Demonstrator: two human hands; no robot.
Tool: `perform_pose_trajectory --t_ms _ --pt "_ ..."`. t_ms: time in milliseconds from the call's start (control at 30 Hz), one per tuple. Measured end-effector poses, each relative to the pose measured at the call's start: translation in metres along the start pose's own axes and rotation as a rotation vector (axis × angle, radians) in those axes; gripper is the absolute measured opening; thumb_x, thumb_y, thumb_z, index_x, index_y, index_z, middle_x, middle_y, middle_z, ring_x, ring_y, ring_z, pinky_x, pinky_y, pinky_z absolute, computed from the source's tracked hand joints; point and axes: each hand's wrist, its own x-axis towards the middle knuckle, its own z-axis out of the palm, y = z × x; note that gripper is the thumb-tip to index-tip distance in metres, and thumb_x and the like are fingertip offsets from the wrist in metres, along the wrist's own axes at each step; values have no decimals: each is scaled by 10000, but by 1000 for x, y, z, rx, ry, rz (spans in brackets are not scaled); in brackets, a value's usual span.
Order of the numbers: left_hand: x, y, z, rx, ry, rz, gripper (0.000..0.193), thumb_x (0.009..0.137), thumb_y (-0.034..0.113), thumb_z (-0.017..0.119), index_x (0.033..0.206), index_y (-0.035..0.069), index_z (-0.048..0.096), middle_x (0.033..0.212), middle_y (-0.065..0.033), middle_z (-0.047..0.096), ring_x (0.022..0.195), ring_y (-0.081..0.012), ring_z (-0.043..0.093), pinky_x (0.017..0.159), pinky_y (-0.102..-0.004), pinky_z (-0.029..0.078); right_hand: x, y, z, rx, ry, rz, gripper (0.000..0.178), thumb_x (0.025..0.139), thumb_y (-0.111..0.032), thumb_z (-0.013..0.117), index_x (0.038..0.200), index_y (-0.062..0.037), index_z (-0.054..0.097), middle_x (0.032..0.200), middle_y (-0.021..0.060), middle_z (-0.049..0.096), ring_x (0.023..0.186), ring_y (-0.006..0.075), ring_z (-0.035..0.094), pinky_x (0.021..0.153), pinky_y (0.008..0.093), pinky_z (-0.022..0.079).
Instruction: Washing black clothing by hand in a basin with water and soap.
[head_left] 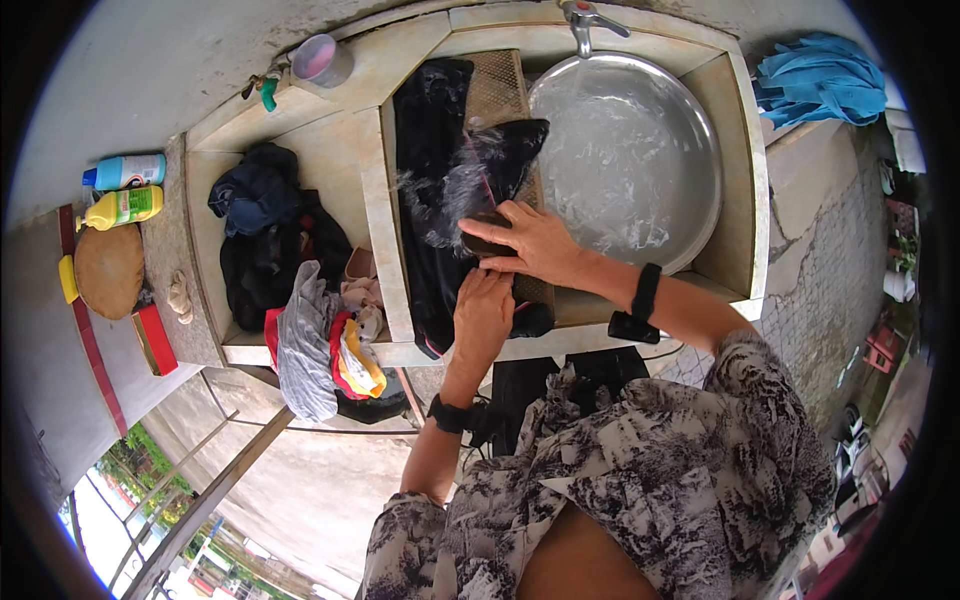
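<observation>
A wet black garment [425, 220] lies lengthwise over a wooden washboard [497, 85] in the sink's middle section. My right hand [545, 245] is closed round a dark brown scrub brush [487, 232], pressed on the cloth; its bristles are hidden. Just beyond the brush, whitish streaks of water spray across the fabric. Close below the brush my left hand [482, 318] has its fingers bent onto the garment's near part, gripping it. To the right of the washboard stands a round metal basin [712, 180] of rippling water, under a silver tap [585, 28].
The left sink section holds a dark clothes pile [262, 215]; a grey cloth [306, 345] hangs over its front edge. A cup [322, 62] stands by a green-handled tap [267, 92]. Yellow bottle [125, 207] and blue bottle [128, 172] lie left. Blue cloth [822, 80] sits far right.
</observation>
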Motion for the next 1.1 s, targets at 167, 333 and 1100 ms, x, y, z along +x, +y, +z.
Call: perform_pose_trajectory --t_ms 167,333,1100 --pt "8 8 -1 -48 40 20 374 849 72 545 1214 9 596 1265 -143 591 1152 -367 548 1036 -435 388 109 83 -19 -543 243 283 522 886 -543 519 1371 -356 474 996 155 551 943 338 575 723 438 487" --pt "5 -6 0 -123 88 -3 378 838 99 576 1206 16 606 1255 -140 600 1160 -367 543 1044 -429 382 93 45 -8 -271 -35 251 493 870 -509 582 1335 -357 513 1053 164 559 964 317 591 798 437 491" --pt "54 74 99 -528 -194 197 339 842 -5 525 1169 13 612 1316 -178 538 1218 -342 511 1064 -375 395 -13 100 -60 -355 50 571 556 849 -494 612 1363 -341 467 1001 162 556 957 345 597 801 447 491"
